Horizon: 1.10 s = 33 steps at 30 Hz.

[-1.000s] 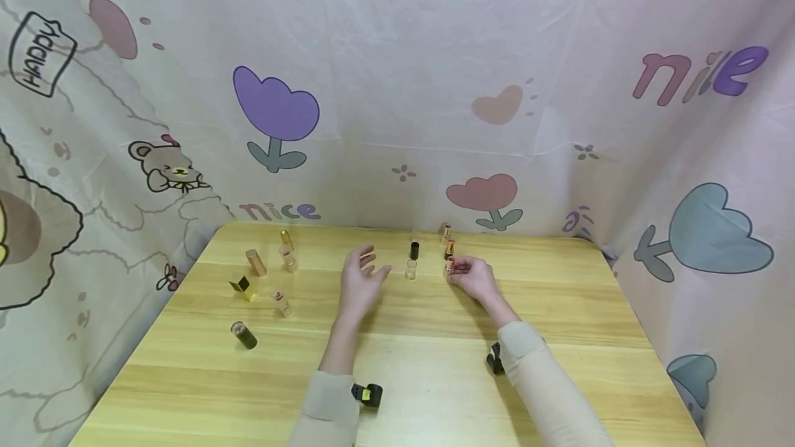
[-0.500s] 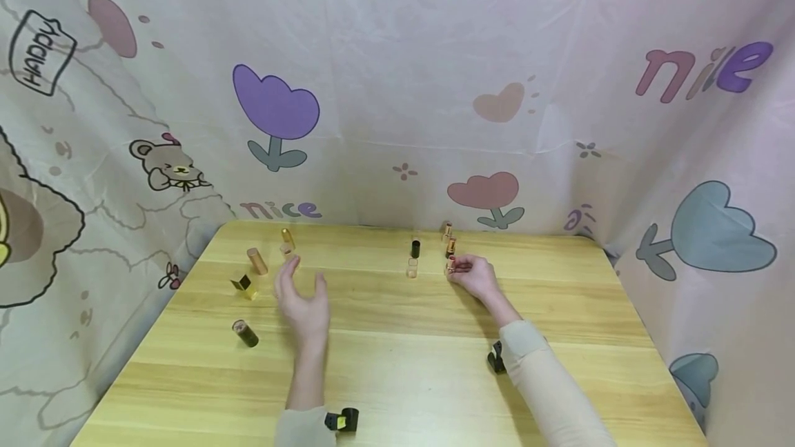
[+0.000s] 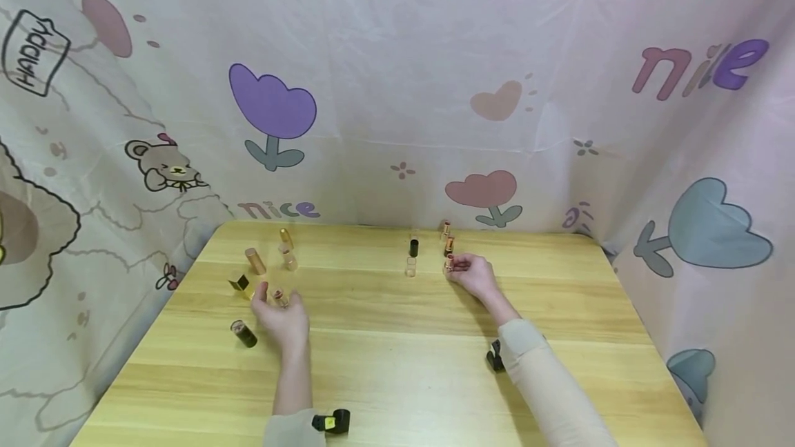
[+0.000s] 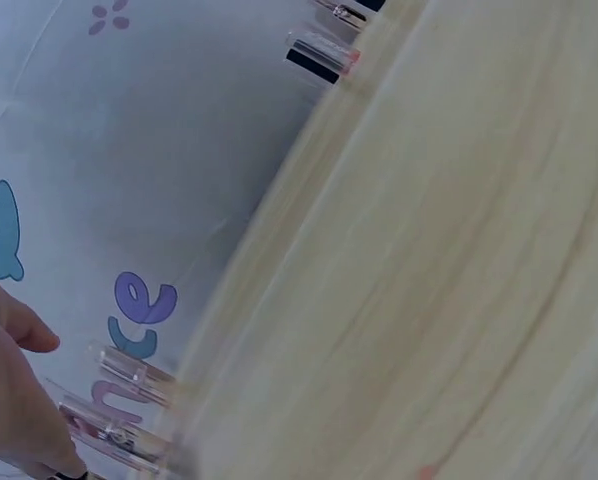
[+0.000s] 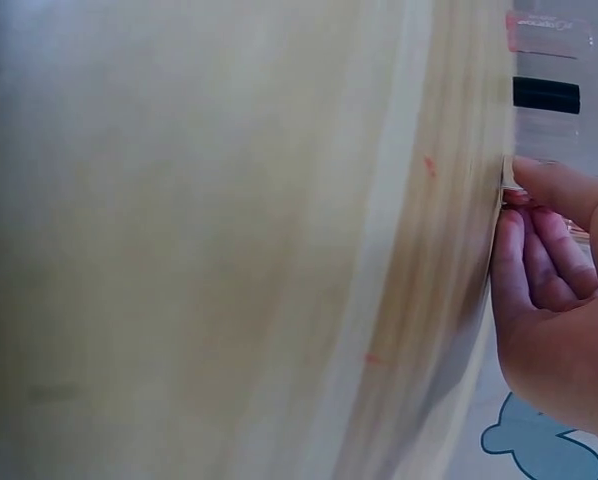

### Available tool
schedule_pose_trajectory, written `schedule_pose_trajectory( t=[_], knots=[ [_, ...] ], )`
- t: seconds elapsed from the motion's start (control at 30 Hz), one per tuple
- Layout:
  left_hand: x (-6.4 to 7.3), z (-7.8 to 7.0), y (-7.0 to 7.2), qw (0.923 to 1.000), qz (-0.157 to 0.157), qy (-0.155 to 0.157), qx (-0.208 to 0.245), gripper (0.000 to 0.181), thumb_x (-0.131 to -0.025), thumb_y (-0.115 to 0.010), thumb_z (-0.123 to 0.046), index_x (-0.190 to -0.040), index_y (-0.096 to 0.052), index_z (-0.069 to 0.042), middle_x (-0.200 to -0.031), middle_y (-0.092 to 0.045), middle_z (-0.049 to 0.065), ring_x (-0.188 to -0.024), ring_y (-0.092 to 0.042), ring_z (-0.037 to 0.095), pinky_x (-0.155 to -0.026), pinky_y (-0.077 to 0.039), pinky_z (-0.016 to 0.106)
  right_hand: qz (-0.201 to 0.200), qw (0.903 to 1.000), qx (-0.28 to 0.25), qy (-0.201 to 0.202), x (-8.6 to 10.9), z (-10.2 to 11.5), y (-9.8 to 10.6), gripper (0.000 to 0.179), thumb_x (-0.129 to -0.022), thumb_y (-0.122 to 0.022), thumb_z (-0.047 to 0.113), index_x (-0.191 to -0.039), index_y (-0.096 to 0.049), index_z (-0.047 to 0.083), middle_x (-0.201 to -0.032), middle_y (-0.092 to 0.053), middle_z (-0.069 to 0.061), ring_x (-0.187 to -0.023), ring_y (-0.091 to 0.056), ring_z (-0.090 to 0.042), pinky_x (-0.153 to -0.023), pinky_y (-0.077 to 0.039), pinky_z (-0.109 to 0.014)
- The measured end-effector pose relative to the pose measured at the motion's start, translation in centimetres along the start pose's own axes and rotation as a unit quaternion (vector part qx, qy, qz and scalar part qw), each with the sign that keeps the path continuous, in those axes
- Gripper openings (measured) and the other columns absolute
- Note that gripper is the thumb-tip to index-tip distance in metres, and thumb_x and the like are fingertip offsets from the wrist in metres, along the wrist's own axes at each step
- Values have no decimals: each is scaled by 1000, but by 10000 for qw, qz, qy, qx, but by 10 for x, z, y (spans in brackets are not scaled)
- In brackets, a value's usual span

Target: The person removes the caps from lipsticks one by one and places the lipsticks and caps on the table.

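My left hand (image 3: 286,323) is at the left of the table, thumb and fingers spread to either side of a clear tube with a red top (image 3: 280,298), which looks like a lipstick. In the left wrist view, clear tubes (image 4: 104,430) stand just past the fingers. My right hand (image 3: 475,276) pinches a small lipstick with a gold and red top (image 3: 449,263) between thumb and fingertips, low at the tabletop. Fingers mostly hide that lipstick in the right wrist view. Right behind it are a gold-topped lipstick (image 3: 450,245) and another (image 3: 446,227).
Left of centre stand a dark tube (image 3: 244,334), a black-capped gold tube (image 3: 239,284), a rose-gold tube (image 3: 255,261), a slim gold tube (image 3: 286,238) and a clear pinkish tube (image 3: 289,259). A clear cap (image 3: 411,267) and black tube (image 3: 414,248) stand mid-table. A printed curtain (image 3: 397,88) hangs behind.
My left hand has moved left from mid-table, then nearer, to the clear red-topped tube. The right hand stays at its lipstick.
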<state>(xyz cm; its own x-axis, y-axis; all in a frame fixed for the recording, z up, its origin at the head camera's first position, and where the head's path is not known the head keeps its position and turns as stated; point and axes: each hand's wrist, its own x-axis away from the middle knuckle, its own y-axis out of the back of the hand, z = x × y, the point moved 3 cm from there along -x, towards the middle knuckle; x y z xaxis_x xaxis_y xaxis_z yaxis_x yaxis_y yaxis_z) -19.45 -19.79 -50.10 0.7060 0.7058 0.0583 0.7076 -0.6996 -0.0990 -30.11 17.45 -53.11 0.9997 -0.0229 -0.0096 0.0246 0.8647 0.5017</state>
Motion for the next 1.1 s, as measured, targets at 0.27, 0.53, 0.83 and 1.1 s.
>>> schedule_pose_trajectory(
  t=[0.27,0.53,0.83,1.1],
  knots=[
    [-6,10,3,9996,-102,265,-45,57,-96,-49,13,-150,-34,5,-153,-41,22,-149,-35,35,-126,-34,39,54,9999,-61,-93,2,2,-1,30,-80,-82,-4,-108,-71,-7,-104,-75,-19,-97,-72,-31,-92,-62,-39],
    [-9,14,4,9996,-85,267,11,48,-103,-46,10,-149,-35,6,-152,-43,24,-146,-40,35,-124,-36,34,253,9991,-218,-259,5,2,2,40,-84,-82,1,-120,-67,-7,-115,-72,-22,-108,-69,-34,-99,-59,-43],
    [-12,20,4,9995,-191,267,-14,44,-103,-48,8,-147,-40,5,-141,-48,15,-137,-47,31,-118,-43,27,341,9972,-558,-368,13,5,13,57,-88,-79,4,-139,-56,-6,-137,-62,-25,-123,-62,-40,-108,-53,-48],
    [-11,20,1,9995,-182,269,24,44,-104,-49,7,-147,-42,3,-143,-49,18,-136,-49,31,-117,-45,29,10,9966,-825,-43,18,15,19,62,-87,-79,3,-144,-54,-3,-143,-60,-22,-130,-59,-40,-112,-51,-48]
  ],
)
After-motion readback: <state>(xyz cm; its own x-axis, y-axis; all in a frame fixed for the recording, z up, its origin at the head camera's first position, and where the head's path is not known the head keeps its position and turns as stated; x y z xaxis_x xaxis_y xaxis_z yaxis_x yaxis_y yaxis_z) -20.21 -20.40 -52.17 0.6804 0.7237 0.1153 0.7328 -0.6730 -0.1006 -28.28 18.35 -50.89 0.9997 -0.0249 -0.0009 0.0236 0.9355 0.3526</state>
